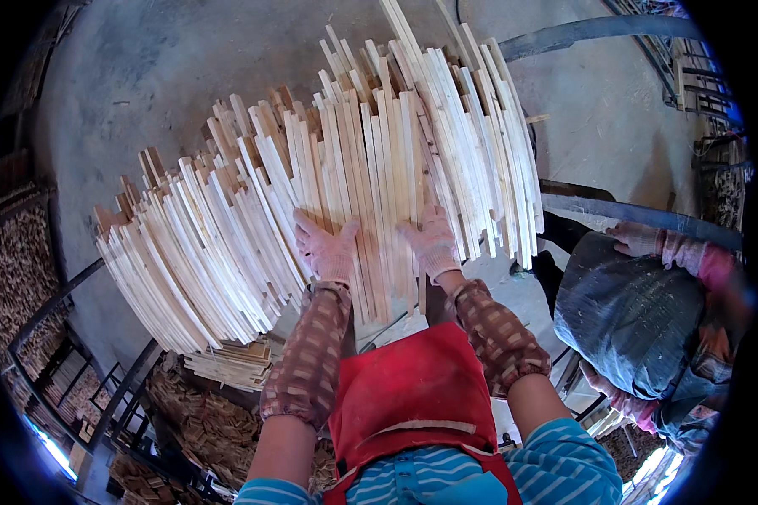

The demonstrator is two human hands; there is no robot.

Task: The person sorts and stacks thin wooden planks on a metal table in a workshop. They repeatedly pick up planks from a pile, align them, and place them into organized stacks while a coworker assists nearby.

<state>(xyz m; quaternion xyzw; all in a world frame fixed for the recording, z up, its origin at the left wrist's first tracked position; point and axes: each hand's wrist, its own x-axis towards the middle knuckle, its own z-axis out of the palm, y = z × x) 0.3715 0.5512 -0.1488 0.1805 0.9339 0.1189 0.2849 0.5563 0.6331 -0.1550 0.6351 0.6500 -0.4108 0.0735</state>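
Note:
A wide layer of pale wooden strips (379,160) lies side by side before me, with uneven ends at the far side. My left hand (327,246), in a light pinkish work glove, rests on the strips with its thumb and fingers spread. To its right, my right hand (434,242) wears a similar glove and lies on the strips near their close ends, thumb pointing inward and fingers apart. Several strips between the hands reach closer to me than their neighbours. The undersides of both hands are hidden.
A co-worker in a dark apron (627,311) stands at the right, one gloved hand (636,238) by a dark metal bar (648,220). A small stack of strips (227,366) lies below the layer at the left. Wood piles (206,421) and metal frames fill the lower left.

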